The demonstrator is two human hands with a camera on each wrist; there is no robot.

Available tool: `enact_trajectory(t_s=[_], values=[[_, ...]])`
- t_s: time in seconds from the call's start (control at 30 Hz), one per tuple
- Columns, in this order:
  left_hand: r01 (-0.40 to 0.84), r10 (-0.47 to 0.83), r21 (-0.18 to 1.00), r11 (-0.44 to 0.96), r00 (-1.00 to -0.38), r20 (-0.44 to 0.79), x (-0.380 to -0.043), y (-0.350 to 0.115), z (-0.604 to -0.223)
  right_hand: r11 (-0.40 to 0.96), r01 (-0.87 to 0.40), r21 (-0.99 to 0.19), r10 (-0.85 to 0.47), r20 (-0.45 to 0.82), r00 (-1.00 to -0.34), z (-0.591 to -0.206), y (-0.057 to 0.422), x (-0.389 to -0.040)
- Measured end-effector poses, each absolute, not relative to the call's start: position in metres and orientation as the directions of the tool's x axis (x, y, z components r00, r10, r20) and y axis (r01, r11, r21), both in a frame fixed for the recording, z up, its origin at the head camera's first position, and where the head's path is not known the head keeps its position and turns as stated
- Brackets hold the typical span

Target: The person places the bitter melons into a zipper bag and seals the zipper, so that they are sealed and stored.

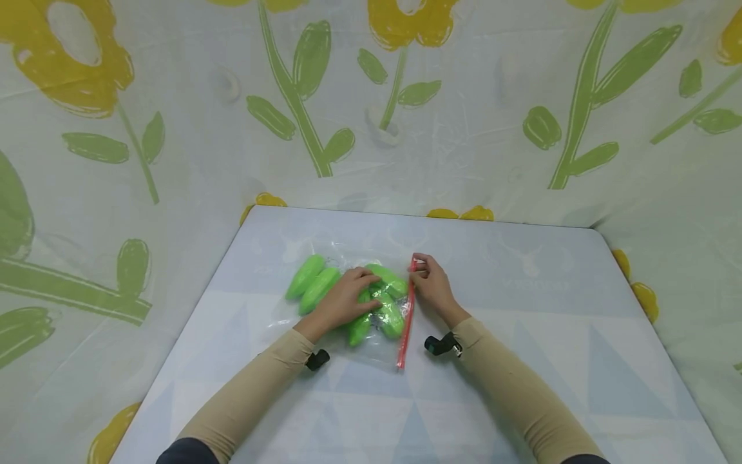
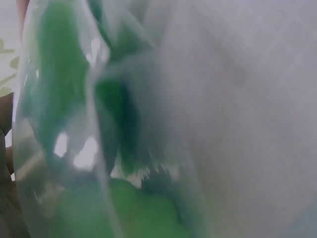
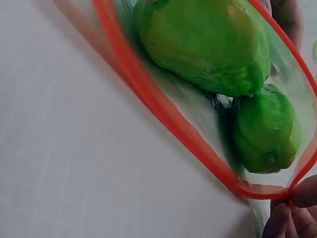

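A clear zip bag [image 1: 371, 353] with a red zip strip [image 1: 404, 335] lies on the table, holding several green oblong fruits [image 1: 317, 290]. My left hand [image 1: 346, 298] rests on the bag, thumb and fingers spread over the fruits at its middle. At the far end of the red strip, my right hand [image 1: 433, 287] pinches the bag's edge. The right wrist view shows the mouth parted into a loop, with fingertips [image 3: 304, 193] gripping its corner and two fruits just inside. Close to the lens, the left wrist view is filled by blurred clear plastic [image 2: 59, 144] and green shapes.
The pale table [image 1: 522, 386] has a pattern of blue-grey triangles. Behind and beside it hangs a white cloth [image 1: 464, 148] printed with yellow flowers and green leaves. Small black wrist cameras show by the left cuff [image 1: 317, 359] and the right cuff [image 1: 442, 345].
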State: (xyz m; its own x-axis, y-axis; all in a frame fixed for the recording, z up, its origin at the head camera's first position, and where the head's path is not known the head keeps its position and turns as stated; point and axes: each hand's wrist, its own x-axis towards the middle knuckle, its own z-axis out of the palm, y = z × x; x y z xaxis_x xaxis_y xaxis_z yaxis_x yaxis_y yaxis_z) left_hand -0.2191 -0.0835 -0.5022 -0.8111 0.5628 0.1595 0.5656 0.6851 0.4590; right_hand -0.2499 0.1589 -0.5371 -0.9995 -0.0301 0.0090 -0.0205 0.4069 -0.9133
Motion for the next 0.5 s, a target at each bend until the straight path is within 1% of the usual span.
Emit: enact_trajectory(t_s=[0.3, 0.5], values=[[0.574, 0.595, 0.458, 0.679, -0.796, 0.116, -0.213, -0.079, -0.501, 0.425, -0.027, -0.905, -0.043, 0.009, -0.999, -0.537, 0.17, -0.253], [0.579, 0.628, 0.492, 0.65, -0.774, 0.08, -0.206, -0.072, -0.496, 0.453, -0.063, -0.889, -0.066, 0.037, -0.997, -0.536, 0.179, -0.253]])
